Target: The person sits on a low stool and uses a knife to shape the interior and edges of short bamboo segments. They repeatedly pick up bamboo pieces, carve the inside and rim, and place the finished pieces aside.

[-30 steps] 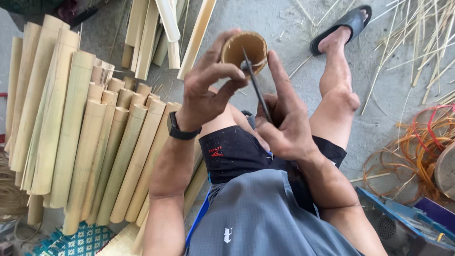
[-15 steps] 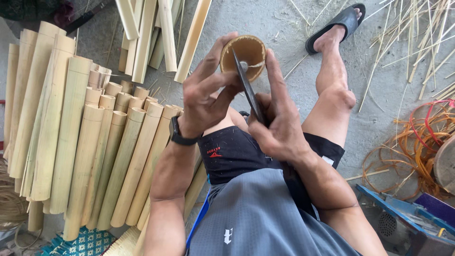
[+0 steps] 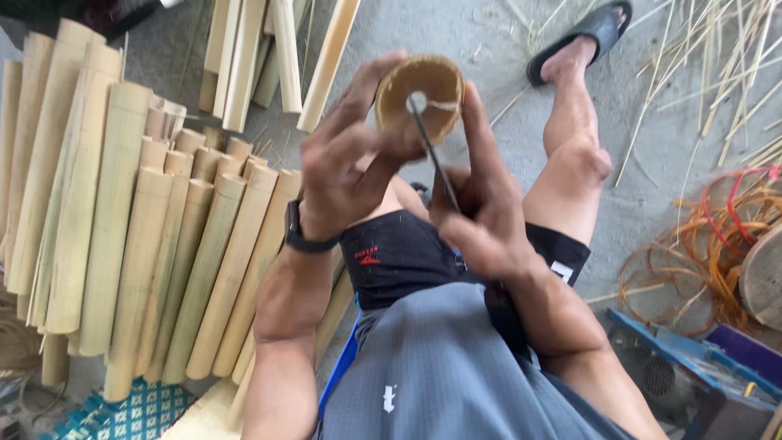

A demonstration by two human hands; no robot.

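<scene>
My left hand (image 3: pixel 350 163) grips a short bamboo cup (image 3: pixel 422 96) from its left side, its open end facing me. My right hand (image 3: pixel 481 204) holds a thin dark metal tool (image 3: pixel 432 159) whose tip reaches into the cup's hollow, against the pale node inside. Both hands are raised over my lap, above black shorts and a grey shirt. A black watch sits on my left wrist.
Many split bamboo halves (image 3: pixel 138 236) lie side by side on the concrete floor at left, with more bamboo strips (image 3: pixel 269 49) beyond. My right leg stretches out to a black sandal (image 3: pixel 582 37). Thin bamboo slivers are scattered at right, near orange coiled cords (image 3: pixel 717 244) and a blue object (image 3: pixel 692 358).
The cup and both hands have shifted slightly while the tool tip stays inside the cup. The view has tilted a little.
</scene>
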